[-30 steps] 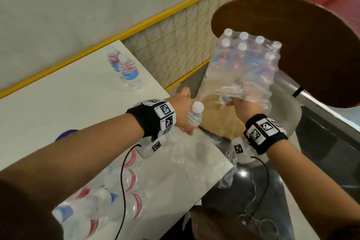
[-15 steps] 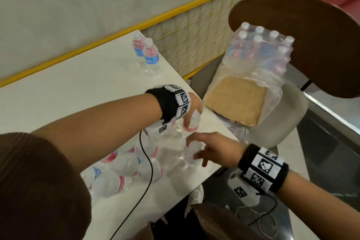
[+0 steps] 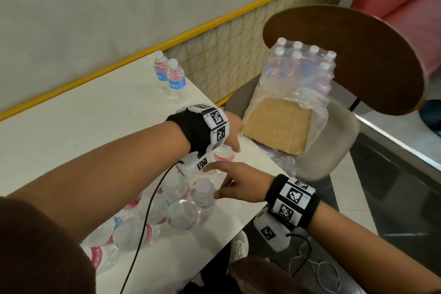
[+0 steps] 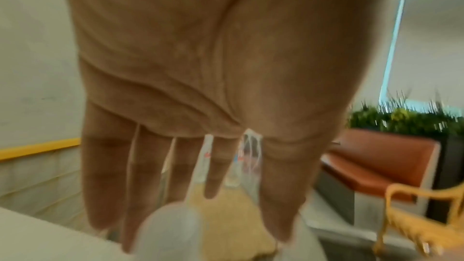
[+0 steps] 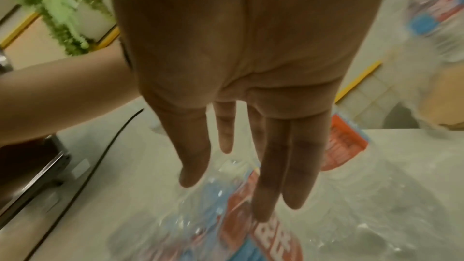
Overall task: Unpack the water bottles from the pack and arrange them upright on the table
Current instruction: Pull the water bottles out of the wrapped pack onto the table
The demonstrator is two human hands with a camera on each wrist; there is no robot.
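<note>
A clear water bottle with a red label [image 3: 224,153] stands near the right edge of the white table [image 3: 83,126]. My left hand [image 3: 233,132] hovers over its top; the left wrist view shows straight fingers [image 4: 148,182] just above the white cap [image 4: 170,225]. My right hand [image 3: 214,182] reaches with straight fingers [image 5: 273,176] over several bottles lying in loose wrap [image 3: 167,212] and grips nothing. Two bottles [image 3: 176,80] stand upright at the table's far corner. The shrink-wrapped pack [image 3: 303,71] sits on a chair.
The chair [image 3: 334,150] stands just beyond the table's right edge, its round brown back [image 3: 358,55] behind the pack. A yellow mesh fence [image 3: 226,55] and a wall bound the far side. A black cable [image 3: 143,234] runs across the lying bottles.
My left hand carried a bottle from the pack down onto the table and straightened its fingers. My right hand left the pack's wrap and moved to the lying bottles.
</note>
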